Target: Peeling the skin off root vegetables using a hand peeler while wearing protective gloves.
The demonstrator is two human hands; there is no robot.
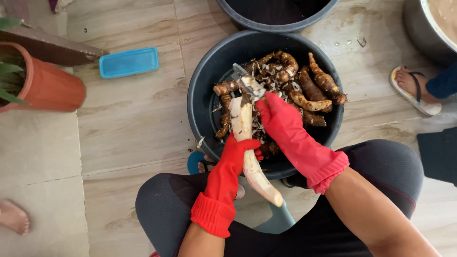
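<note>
left hand [236,152]: wrapped tight round peeled cassava root [247,143]
right hand [281,119]: clenched on peeler [247,82]
below: dark tub [200,95] of unpeeled roots [314,85]

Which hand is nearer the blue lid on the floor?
Left. The left hand grips the peeled root on the side toward the blue lid; the right hand, holding the peeler, is farther away.
</note>
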